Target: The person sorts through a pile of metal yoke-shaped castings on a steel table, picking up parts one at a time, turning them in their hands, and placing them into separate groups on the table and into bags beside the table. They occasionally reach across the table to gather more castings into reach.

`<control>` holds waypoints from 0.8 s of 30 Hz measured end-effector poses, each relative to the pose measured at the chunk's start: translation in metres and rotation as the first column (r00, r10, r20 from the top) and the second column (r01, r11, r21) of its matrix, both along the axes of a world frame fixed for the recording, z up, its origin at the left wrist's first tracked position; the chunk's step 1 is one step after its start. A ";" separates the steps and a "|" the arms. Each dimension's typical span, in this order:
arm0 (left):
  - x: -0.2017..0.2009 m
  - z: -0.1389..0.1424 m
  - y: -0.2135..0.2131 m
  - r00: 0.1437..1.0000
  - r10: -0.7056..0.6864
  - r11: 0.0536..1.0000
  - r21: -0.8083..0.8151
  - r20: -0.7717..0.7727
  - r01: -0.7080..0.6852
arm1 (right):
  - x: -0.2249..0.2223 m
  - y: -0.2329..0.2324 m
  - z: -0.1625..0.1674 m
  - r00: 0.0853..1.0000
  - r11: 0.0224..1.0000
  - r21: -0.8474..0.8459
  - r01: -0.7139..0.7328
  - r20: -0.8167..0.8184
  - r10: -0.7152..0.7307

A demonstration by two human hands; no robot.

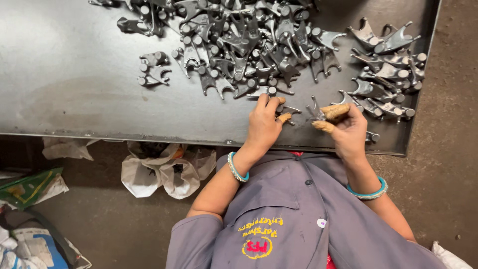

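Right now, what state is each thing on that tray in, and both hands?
Left hand: palm down, fingers curled on a small grey metal part lying on the tray.
Right hand: lifted slightly, gripping a forked metal part upright by its stem.
Big pile: loose, tangled heap.
Right-side group: parts lying side by side, more orderly.
Metal tray: flat, dark, this part bare.
Plastic bags: crumpled on the floor.

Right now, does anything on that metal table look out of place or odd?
Mostly not. A few grey fork-shaped castings lie apart from the big heap, left of it. The left hand touches a part at the heap's edge; the right hand holds one casting.
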State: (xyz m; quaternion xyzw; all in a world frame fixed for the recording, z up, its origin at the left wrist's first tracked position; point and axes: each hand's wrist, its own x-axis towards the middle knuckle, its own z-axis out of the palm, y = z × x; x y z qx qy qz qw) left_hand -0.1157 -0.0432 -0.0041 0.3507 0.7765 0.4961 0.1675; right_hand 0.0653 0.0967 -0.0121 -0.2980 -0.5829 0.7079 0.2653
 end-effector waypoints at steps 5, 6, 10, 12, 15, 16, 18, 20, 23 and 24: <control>0.002 -0.005 0.003 0.987 0.028 0.999 0.030 0.158 -0.033 | 0.013 0.014 -0.035 0.990 0.749 -0.659 0.073 -0.040 -0.132; 0.002 -0.006 0.002 0.983 0.018 0.998 0.048 0.180 -0.027 | 0.015 0.016 -0.039 0.989 0.717 -0.691 0.094 -0.019 -0.148; 0.000 -0.004 -0.001 0.987 -0.023 0.996 0.083 0.157 0.010 | 0.017 0.021 -0.047 0.990 0.638 -0.764 0.093 0.002 -0.142; 0.000 -0.002 0.000 0.980 -0.034 0.997 0.074 0.197 0.020 | 0.017 0.023 -0.047 0.993 0.652 -0.754 0.076 0.002 -0.114; 0.004 0.000 0.000 0.977 0.006 0.999 0.041 0.214 -0.015 | 0.018 0.024 -0.045 0.994 0.703 -0.705 0.094 0.031 -0.102; 0.007 0.000 0.000 0.977 0.030 0.999 0.026 0.213 -0.036 | 0.018 0.024 -0.044 0.993 0.713 -0.694 0.103 0.034 -0.109; 0.011 -0.003 0.000 0.916 -0.008 0.999 0.040 0.401 -0.008 | 0.015 0.022 -0.040 0.994 0.738 -0.670 0.079 -0.006 -0.112; 0.015 -0.007 0.001 0.767 -0.096 0.989 0.148 0.634 0.002 | 0.012 0.016 -0.032 0.992 0.766 -0.642 0.014 -0.090 -0.094; 0.019 -0.017 0.003 0.411 -0.246 0.947 0.309 0.878 -0.093 | -0.001 0.003 -0.011 0.995 0.867 -0.498 0.004 -0.088 -0.055; 0.019 -0.021 0.003 0.327 -0.225 0.953 0.277 0.918 -0.124 | -0.006 -0.002 -0.002 0.998 0.937 -0.347 -0.026 -0.060 0.005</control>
